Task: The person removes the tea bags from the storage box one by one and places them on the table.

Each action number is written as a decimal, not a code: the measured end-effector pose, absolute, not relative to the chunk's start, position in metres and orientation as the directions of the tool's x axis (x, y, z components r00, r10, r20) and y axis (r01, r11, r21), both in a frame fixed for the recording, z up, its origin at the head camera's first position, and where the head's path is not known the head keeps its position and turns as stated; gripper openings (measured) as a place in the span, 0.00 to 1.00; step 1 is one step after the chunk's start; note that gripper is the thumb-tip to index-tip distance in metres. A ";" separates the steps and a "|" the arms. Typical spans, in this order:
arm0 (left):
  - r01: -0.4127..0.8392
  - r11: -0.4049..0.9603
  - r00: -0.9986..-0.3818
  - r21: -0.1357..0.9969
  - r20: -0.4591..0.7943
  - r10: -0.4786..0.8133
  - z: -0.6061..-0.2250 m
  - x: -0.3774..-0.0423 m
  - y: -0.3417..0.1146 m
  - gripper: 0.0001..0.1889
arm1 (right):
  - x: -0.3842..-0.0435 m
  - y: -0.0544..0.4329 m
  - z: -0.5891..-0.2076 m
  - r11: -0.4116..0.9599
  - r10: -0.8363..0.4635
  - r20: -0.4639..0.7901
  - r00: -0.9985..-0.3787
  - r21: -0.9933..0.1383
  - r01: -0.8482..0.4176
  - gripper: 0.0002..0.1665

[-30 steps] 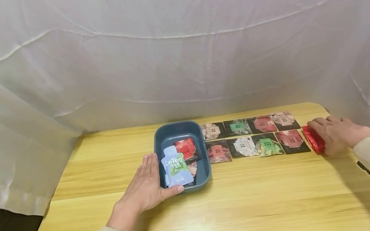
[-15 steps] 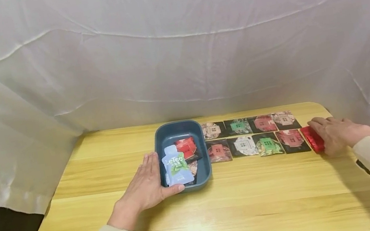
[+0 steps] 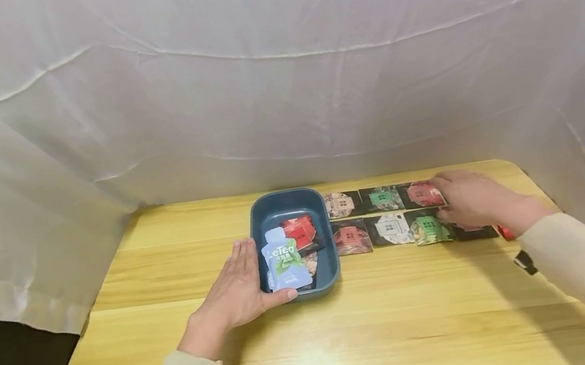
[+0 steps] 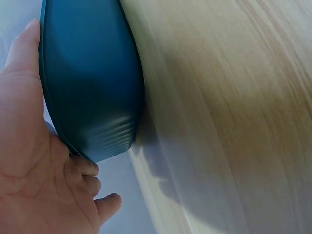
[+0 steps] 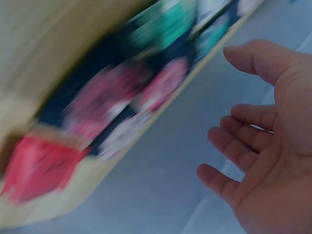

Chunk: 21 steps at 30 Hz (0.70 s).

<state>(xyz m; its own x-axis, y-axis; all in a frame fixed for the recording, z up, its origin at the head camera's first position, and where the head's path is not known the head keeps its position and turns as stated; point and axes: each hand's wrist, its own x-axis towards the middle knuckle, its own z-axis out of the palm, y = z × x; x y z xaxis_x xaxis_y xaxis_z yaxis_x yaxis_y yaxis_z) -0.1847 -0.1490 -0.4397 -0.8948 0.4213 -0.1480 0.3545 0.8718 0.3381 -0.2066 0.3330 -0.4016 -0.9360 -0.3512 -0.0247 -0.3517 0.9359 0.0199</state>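
Note:
In the head view, a dark blue tray point(image 3: 332, 267) holds a pale blue LeTea pouch point(image 3: 286, 262), a red-and-black sachet point(image 3: 301, 233) and other partly covered sachets. My left hand point(image 3: 231, 288) rests against the tray's left side, thumb along the front rim; the left wrist view also shows the hand point(image 4: 44, 161) touching the tray's wall point(image 4: 97, 83). Right of the tray, flat square tea sachets point(image 3: 391, 228) lie in two rows. My right hand point(image 3: 468, 197) hovers over their right end, hiding some; its fingers point(image 5: 229, 146) are loosely spread with nothing between them.
A red packet point(image 3: 505, 232) at the right end of the rows is mostly hidden by my right wrist; the right wrist view shows more of this packet point(image 5: 41, 168), blurred. A light curtain point(image 3: 280, 113) hangs behind the wooden table point(image 3: 401, 333).
My right hand has left the red packet and moved left over the sachet rows. The packet stays at the right end. My left hand remains against the tray; the view has shifted slightly.

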 end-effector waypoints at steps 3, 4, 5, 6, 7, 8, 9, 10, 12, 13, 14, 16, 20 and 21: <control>0.357 0.873 -0.894 0.331 -0.148 0.422 -0.440 -0.185 -0.149 0.74 | -0.211 0.296 -0.392 0.922 -0.387 0.005 -0.922 0.017 -0.386 0.43; 0.357 0.874 -0.894 0.331 -0.150 0.422 -0.440 -0.186 -0.149 0.74 | -0.212 0.284 -0.390 0.919 -0.394 0.009 -0.919 0.008 -0.394 0.44; 0.357 0.874 -0.894 0.330 -0.152 0.422 -0.440 -0.186 -0.149 0.74 | -0.213 0.272 -0.388 0.916 -0.400 0.014 -0.916 -0.001 -0.400 0.45; 0.356 0.874 -0.893 0.331 -0.153 0.422 -0.440 -0.186 -0.148 0.74 | -0.214 0.260 -0.386 0.915 -0.403 0.013 -0.915 -0.011 -0.403 0.46; 0.355 0.874 -0.893 0.332 -0.154 0.422 -0.440 -0.186 -0.148 0.74 | -0.216 0.249 -0.385 0.913 -0.407 0.009 -0.913 -0.021 -0.407 0.46; 0.354 0.873 -0.893 0.334 -0.156 0.422 -0.441 -0.186 -0.148 0.74 | -0.217 0.237 -0.384 0.911 -0.411 0.006 -0.912 -0.037 -0.411 0.47; 0.353 0.873 -0.894 0.336 -0.156 0.421 -0.441 -0.186 -0.148 0.74 | -0.218 0.227 -0.384 0.908 -0.417 0.003 -0.909 -0.049 -0.417 0.48; 0.351 0.873 -0.894 0.338 -0.156 0.420 -0.441 -0.186 -0.149 0.74 | -0.220 0.216 -0.384 0.903 -0.427 0.002 -0.904 -0.058 -0.427 0.49; 0.349 0.872 -0.895 0.342 -0.153 0.418 -0.442 -0.186 -0.149 0.74 | -0.222 0.196 -0.386 0.890 -0.450 0.011 -0.893 -0.076 -0.450 0.48; 0.348 0.871 -0.896 0.346 -0.151 0.418 -0.442 -0.186 -0.149 0.74 | -0.223 0.187 -0.387 0.884 -0.461 0.014 -0.888 -0.088 -0.460 0.48; 0.348 0.870 -0.896 0.350 -0.148 0.418 -0.442 -0.186 -0.149 0.74 | -0.223 0.177 -0.388 0.878 -0.469 0.014 -0.883 -0.098 -0.468 0.48; 0.347 0.867 -0.897 0.357 -0.144 0.418 -0.443 -0.186 -0.149 0.74 | -0.223 0.160 -0.392 0.863 -0.493 0.020 -0.870 -0.115 -0.492 0.48; 0.355 0.864 -0.896 0.358 -0.135 0.423 -0.443 -0.186 -0.151 0.74 | -0.223 0.131 -0.402 0.832 -0.539 0.015 -0.842 -0.145 -0.535 0.47; 0.357 0.863 -0.895 0.356 -0.132 0.425 -0.443 -0.186 -0.151 0.74 | -0.223 0.125 -0.404 0.826 -0.547 0.008 -0.837 -0.155 -0.541 0.48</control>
<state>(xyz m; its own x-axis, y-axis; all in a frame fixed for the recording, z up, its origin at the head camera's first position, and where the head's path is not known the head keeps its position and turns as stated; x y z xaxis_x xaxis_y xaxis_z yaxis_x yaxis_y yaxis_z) -0.1859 -0.1509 -0.4434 -0.8954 0.4251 -0.1324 0.3573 0.8634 0.3561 -0.2229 0.1247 -0.4043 -0.8370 -0.5471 0.0076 -0.5415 0.8262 -0.1555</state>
